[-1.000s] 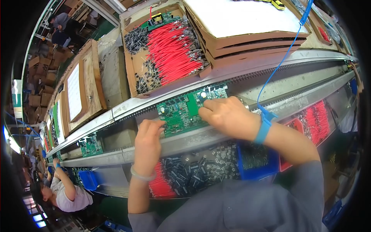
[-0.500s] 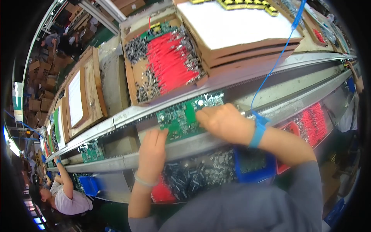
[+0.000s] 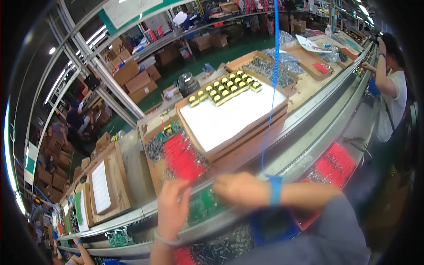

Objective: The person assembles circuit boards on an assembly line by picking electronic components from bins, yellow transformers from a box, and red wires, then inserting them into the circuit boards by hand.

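A green circuit board [image 3: 201, 207] lies in the conveyor channel, partly hidden behind my hands and blurred. My left hand [image 3: 173, 210] is over the board's left end, fingers pointing up and the thumb apart, with nothing visible between them. At the board's upper right is my right hand [image 3: 238, 189], its fingers curled together; whatever they may hold is hidden. A blue band [image 3: 276, 191] with a coiled blue cord [image 3: 276, 66] circles my right wrist. Just beyond the hands, a cardboard box [image 3: 152, 174] contains red-sleeved parts [image 3: 183, 157] and grey leaded components.
White-topped stacked cardboard [image 3: 229, 119] bears several yellow-and-black components [image 3: 225, 88]. Nearer me are a blue bin [image 3: 269, 225], loose dark parts [image 3: 225, 243] and more red-sleeved parts [image 3: 333, 163]. Another board [image 3: 119, 237] sits farther left on the line. A co-worker [image 3: 391, 88] stands at right.
The view has swung upward and right, bringing in more of the workshop and the co-worker at right. Both hands have risen slightly off the board and the left thumb has parted from its fingers.
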The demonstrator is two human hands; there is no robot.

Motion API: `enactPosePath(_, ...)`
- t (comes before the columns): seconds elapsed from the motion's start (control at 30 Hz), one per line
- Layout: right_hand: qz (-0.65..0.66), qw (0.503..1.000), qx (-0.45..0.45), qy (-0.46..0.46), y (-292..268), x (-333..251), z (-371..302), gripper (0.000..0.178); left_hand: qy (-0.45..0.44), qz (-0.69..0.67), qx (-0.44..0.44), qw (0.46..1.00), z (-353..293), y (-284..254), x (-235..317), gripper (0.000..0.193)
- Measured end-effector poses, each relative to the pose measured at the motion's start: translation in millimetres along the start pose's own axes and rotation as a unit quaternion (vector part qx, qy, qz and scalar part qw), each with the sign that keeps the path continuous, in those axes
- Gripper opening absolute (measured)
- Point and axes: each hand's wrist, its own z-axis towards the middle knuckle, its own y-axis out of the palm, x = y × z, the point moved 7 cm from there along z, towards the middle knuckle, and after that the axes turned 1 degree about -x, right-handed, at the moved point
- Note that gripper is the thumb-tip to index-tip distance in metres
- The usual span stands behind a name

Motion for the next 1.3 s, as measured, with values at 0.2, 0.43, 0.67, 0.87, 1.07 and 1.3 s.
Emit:
enactPosePath(0.2, -0.150, 0.933, 0.287, 0.158, -134, 110, 9, 0.021, 0.043, -0.019, 0.020, 0.999, 124, 25, 10, 0.011)
enactPosePath(0.43, -0.356, 0.877, 0.220, 0.238, -142, 246, 15, 0.016, 0.079, 0.075, -0.051, 0.993, 220, 126, 9, 0.026)
enactPosePath(0.67, -0.351, 0.882, 0.226, 0.218, -140, 250, 26, 0.015, 0.119, 0.149, -0.014, 0.982, 242, 140, 0, 0.026)
enactPosePath(0.87, -0.309, 0.897, 0.217, 0.231, -149, 251, 22, 0.023, 0.070, -0.082, 0.042, 0.993, 203, 77, 3, 0.030)
enactPosePath(1.07, -0.230, 0.895, 0.283, 0.256, -158, 252, 7, 0.025, -0.145, -0.336, -0.034, 0.930, 43, 12, -12, 0.034)
enactPosePath(1.3, 0.006, 0.869, 0.322, 0.376, -174, 270, -9, 0.034, -0.233, -0.138, -0.073, 0.960, -99, 4, -63, 0.038)
